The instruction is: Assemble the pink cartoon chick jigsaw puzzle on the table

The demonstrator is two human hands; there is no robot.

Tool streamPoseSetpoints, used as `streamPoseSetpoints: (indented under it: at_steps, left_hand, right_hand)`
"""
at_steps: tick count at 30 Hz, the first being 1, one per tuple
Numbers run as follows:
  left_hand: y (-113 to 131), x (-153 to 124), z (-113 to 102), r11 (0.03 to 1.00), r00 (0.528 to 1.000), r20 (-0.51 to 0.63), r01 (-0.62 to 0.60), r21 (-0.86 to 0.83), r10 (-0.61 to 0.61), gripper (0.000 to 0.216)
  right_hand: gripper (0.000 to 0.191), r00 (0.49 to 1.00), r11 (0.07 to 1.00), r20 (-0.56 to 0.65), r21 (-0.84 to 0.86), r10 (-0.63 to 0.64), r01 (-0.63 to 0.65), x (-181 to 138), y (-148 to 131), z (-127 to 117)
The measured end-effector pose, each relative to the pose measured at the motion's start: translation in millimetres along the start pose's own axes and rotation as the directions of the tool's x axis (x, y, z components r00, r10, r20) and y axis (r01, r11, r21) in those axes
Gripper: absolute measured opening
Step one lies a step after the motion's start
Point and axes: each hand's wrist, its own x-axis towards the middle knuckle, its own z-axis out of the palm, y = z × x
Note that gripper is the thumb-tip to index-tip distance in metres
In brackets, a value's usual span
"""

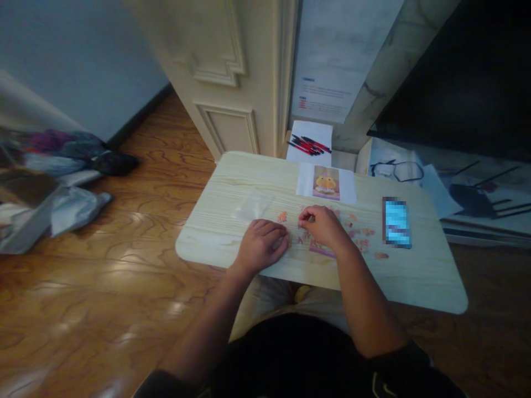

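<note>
My left hand (262, 244) rests knuckles-up on a small pale wooden table (215, 221), fingers curled under; what it holds, if anything, is hidden. My right hand (321, 225) is beside it, fingertips pinched on a small puzzle piece (301, 219). Several pink and orange puzzle pieces (365, 235) lie scattered around the right hand, and one orange piece (282, 216) sits just above the left hand. A reference picture of a yellow character (326, 182) lies at the table's far edge.
A clear plastic bag (253, 205) lies left of the pieces. A phone (397, 223) with a lit screen lies on the right. Red and black pens (309, 145) rest on paper behind the table. Glasses (396, 168) and papers sit at the right; clothes (53, 166) are piled on the floor at left.
</note>
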Motion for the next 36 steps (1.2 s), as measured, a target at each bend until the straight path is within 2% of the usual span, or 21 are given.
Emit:
streamPoseSetpoints:
  at_steps: [4,9,14,18,28,36]
  left_hand:
    - [-29.0,-13.2,-20.6,0.994,0.995,-0.019,0.101,0.046,-0.100,0.020]
    - [-43.0,-22.1,-29.9,0.988,0.997,-0.007,0.083,0.134,-0.083,0.022]
    - [-39.2,-23.6,-28.4,0.990,0.997,-0.033,0.073,0.118,-0.069,0.019]
    - [-34.7,-25.4,-26.9,0.992,0.997,-0.037,0.067,0.109,-0.063,0.019]
    - [-28.9,-27.7,-23.8,0.988,0.996,0.004,0.083,0.129,-0.084,0.018]
    - [-23.1,-21.3,-17.6,0.978,0.997,0.040,0.060,0.202,-0.070,0.016]
  right_hand:
    - [0.010,0.998,0.996,-0.057,-0.079,-0.036,0.032,0.7,-6.1,4.2]
    - [0.019,0.988,0.987,0.049,-0.056,-0.148,0.150,-4.4,-30.3,16.5]
    - [0.017,0.976,0.957,0.082,-0.195,-0.203,0.216,-2.8,-52.4,39.6]
    - [0.013,0.978,0.944,0.104,-0.260,-0.183,0.204,1.7,-57.4,49.9]
    - [0.019,0.975,0.957,0.104,-0.195,-0.197,0.214,-11.3,-46.7,35.3]
    - [0.015,0.974,0.950,0.095,-0.218,-0.207,0.224,-21.1,-53.1,43.1]
